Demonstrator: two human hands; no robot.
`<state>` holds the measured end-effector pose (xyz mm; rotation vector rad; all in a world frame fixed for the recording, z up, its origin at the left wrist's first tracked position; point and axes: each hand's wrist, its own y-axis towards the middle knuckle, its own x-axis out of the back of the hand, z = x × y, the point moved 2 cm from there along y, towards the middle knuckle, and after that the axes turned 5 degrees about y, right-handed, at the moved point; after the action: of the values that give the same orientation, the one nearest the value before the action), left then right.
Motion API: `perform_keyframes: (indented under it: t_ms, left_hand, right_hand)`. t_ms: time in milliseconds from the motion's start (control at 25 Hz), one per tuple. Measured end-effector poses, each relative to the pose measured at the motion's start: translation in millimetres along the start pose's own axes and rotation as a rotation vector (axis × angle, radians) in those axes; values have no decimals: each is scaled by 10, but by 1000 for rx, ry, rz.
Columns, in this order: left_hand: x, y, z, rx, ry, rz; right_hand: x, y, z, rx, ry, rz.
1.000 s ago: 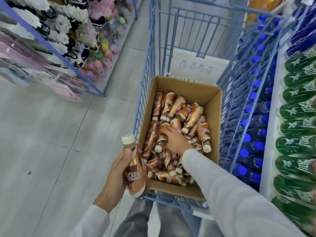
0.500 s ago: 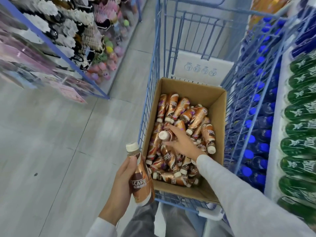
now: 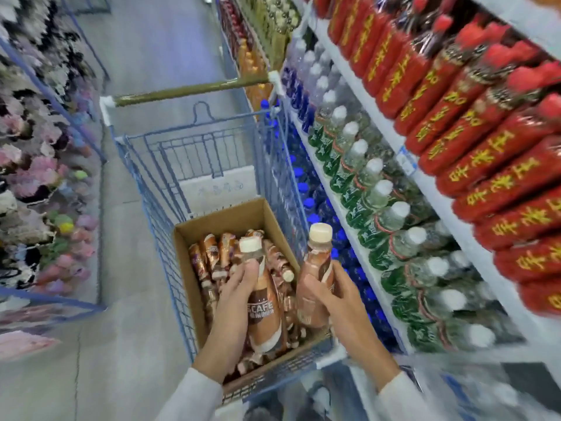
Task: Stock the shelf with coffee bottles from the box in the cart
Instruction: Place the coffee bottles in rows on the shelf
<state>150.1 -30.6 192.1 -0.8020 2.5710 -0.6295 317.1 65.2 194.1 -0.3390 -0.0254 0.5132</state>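
A cardboard box (image 3: 218, 223) sits in the blue wire cart (image 3: 158, 189), holding several brown coffee bottles (image 3: 212, 253) lying on their sides. My left hand (image 3: 232, 308) grips one upright coffee bottle (image 3: 264, 308) with a cream cap above the box. My right hand (image 3: 337, 302) grips a second upright coffee bottle (image 3: 315, 268) over the box's right edge, next to the shelf (image 3: 379, 278) on the right.
The shelf on the right carries red packaged bottles (image 3: 473, 123) on top, green-labelled clear bottles (image 3: 364, 189) below, and blue-capped bottles (image 3: 306, 205) lowest. A rack of pink and white goods (image 3: 39, 165) lines the left. Grey floor (image 3: 106, 360) lies between.
My right hand has lifted a coffee bottle out of the box and holds it upright. My left hand has moved right over the box. The view has swung up toward the shelf.
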Motion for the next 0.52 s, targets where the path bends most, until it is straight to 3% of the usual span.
perform_keyframes:
  t_ms: [240, 520]
  left_hand:
    - [-1322, -198, -232, -33, 173, 405]
    - [-2984, -1140, 77, -62, 341, 795]
  right_hand:
    - [947, -942, 507, 98, 117, -451]
    - [2044, -2352, 729, 218, 132, -827]
